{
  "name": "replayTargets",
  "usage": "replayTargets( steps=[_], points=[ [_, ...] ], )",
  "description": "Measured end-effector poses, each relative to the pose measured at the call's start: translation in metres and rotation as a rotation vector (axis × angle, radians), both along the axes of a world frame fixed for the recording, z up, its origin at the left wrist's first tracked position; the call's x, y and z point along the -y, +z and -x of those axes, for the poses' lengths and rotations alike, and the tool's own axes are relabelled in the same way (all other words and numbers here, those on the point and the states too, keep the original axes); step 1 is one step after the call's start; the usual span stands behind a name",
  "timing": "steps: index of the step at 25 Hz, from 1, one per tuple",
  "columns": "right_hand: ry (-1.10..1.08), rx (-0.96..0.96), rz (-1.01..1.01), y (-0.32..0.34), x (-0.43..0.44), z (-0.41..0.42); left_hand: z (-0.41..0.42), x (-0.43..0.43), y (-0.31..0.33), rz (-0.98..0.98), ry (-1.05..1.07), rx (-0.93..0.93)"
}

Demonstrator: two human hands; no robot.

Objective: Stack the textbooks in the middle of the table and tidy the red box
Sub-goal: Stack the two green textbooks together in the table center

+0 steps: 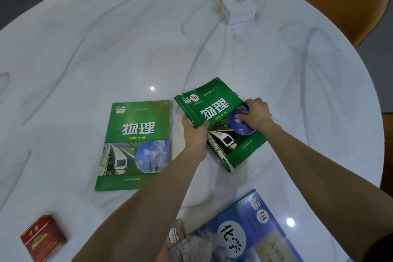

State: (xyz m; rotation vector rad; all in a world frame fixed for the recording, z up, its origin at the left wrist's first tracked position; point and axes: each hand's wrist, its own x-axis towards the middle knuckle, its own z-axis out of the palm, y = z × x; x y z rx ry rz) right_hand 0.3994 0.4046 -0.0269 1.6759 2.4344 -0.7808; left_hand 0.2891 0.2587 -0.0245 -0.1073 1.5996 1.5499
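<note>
White marbled table (89, 53) fills our view, round, with orange chairs (344, 0) at its far edge and small white boxes (238, 6) stacked far off on the right; going left to right, the red box (43, 238) sits near our left edge, well apart from the books, then one green book (136, 144) lies flat and untouched near the middle, and just right of it a second green book (221, 121) is in both our hands, with what looks like a third green cover under it, though we cannot tell for sure; nearest us on the right lies a blue book (244, 232), partly cut off by the frame, with another book seemingly beneath it. What could go wrong, we judge: the held book is skewed to the flat one, so setting it down as it is would leave a crooked stack, and if it carries a lower book along, that one could slide out on this glossy top. Our left hand (194, 134) is narrowly closed on the book's near-left edge, thumb on the cover and fingers hidden below; our right hand (255, 112) is mostly flat, fingers curled lightly, pressing on the cover near its right side rather than pinching it
</note>
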Motion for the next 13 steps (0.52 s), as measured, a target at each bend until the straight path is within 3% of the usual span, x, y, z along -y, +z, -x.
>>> replayTargets(
  steps=[2, 7, 13],
  points=[
    [-0.019, -0.014, 0.009, 0.0, 0.0, 0.0, -0.008, 0.004, -0.002, -0.066, -0.133, -0.06],
    [-0.119, -0.131, 0.081, 0.002, -0.004, -0.005, -0.004, 0.006, -0.003, -0.17, -0.103, -0.082],
    [-0.413, -0.583, 0.393, 0.015, 0.009, -0.02, 0.018, 0.014, 0.019, -0.229, -0.213, -0.043]
  ],
)
